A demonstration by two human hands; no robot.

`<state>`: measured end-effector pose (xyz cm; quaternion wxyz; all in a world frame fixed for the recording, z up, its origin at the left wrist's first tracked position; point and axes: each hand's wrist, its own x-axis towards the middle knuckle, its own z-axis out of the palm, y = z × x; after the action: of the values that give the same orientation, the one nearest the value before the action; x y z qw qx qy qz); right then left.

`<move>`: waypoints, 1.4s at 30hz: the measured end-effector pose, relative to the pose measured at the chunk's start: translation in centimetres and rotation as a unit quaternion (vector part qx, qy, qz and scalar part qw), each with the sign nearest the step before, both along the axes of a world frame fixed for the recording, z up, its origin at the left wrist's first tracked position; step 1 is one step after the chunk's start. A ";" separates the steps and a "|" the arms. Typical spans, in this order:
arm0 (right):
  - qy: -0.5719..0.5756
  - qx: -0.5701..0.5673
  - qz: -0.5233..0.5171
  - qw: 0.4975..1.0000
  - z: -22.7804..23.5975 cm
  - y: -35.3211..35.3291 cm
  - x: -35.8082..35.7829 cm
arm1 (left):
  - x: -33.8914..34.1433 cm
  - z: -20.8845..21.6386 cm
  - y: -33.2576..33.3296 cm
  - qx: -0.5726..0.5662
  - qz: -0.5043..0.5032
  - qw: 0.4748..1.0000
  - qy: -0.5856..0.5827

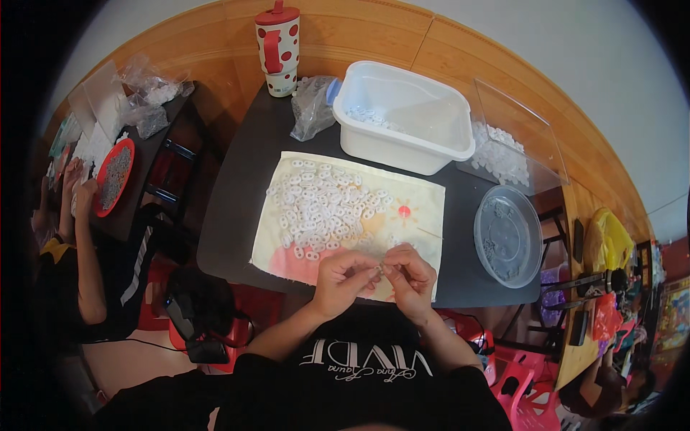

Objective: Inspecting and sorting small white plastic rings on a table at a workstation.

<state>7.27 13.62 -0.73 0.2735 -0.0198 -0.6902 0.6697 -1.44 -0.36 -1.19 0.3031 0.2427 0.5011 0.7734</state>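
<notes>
Left grip (342, 279): bent fingers, closed on a small piece (380, 269) together with the other hand.
Right grip (412, 279): also closed on this same piece, the fingertips of both hands meeting at it.
Small piece: exactly between the two grips, pinched by the fingertips; it is mostly covered by them, so I cannot tell its full shape.
Cloth (424, 248): pale yellow with coloured print, under and beyond both grips.
White pieces (320, 205): many flat ovals, each with two holes, spread in a loose heap on the cloth, ahead of the left grip and to its left; the nearest ones lie just beside this hand.
Desk (233, 208): dark, it carries the cloth and reaches out on both sides of the grips.
Round container (530, 244): clear plastic, to the right of the right grip and a little ahead, with some small bits inside.
White tub (402, 147): straight ahead of the grips, beyond the cloth, with small pale pieces at its bottom.
Clear box (514, 97): ahead and right of the right grip, holding a white heap.
Plastic bag (314, 108): ahead and left of the left grip, beside the tub.
Tumbler (279, 47): farther than the bag, red lid, red spots.
</notes>
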 end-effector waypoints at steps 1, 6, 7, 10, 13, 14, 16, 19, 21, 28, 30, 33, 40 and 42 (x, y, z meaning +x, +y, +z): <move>0.003 0.016 0.004 1.000 0.0 0.0 0.0 | 0.0 0.0 0.0 0.003 -0.003 1.000 0.001; -0.022 -0.019 -0.001 1.000 0.3 0.0 0.2 | -0.1 -0.1 0.0 -0.002 -0.004 1.000 0.006; -0.028 -0.036 -0.004 0.999 0.6 0.0 0.2 | -0.1 -0.2 0.1 -0.001 -0.006 1.000 0.007; -0.064 -0.043 -0.017 0.997 2.8 0.2 0.4 | 0.0 -0.2 0.0 -0.010 -0.001 1.000 0.008; -0.053 0.025 -0.117 0.991 3.1 2.4 0.8 | 0.0 -0.6 0.1 0.007 0.019 0.999 0.025; -0.053 0.025 -0.119 0.991 3.1 3.3 1.1 | -0.1 -0.8 0.1 0.008 0.017 1.000 0.025; -0.072 0.216 -0.150 0.962 3.2 4.6 1.6 | -0.2 -1.0 -0.3 -0.003 0.037 0.999 -0.013; -0.083 0.339 -0.122 0.929 3.4 4.2 1.7 | -0.6 -0.3 -0.5 -0.007 0.057 0.998 -0.009; -0.095 0.445 -0.093 0.886 3.4 3.8 1.7 | -1.0 -0.6 -0.6 -0.002 0.058 0.998 -0.001; -0.114 0.569 -0.097 0.808 3.2 3.0 -0.4 | -0.9 -0.5 0.1 0.010 0.094 0.995 0.028; -0.109 0.594 -0.093 0.792 3.3 3.0 -0.8 | -1.0 -0.8 -0.2 0.008 0.092 0.995 0.032; -0.112 0.580 -0.080 0.803 3.3 3.1 -0.8 | -1.1 -1.2 -0.4 -0.001 0.087 0.995 0.040; -0.096 0.532 -0.109 0.834 3.2 2.7 -0.4 | -1.1 -1.2 -0.6 -0.010 0.080 0.996 0.032; -0.086 0.505 -0.067 0.856 3.5 1.9 -0.1 | -1.0 -0.9 -0.6 -0.010 0.080 0.996 0.024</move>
<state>7.13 15.50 2.80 0.2298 0.0171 -0.9514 0.2045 -2.49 -0.97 -2.14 0.2303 0.2170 0.5339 0.7841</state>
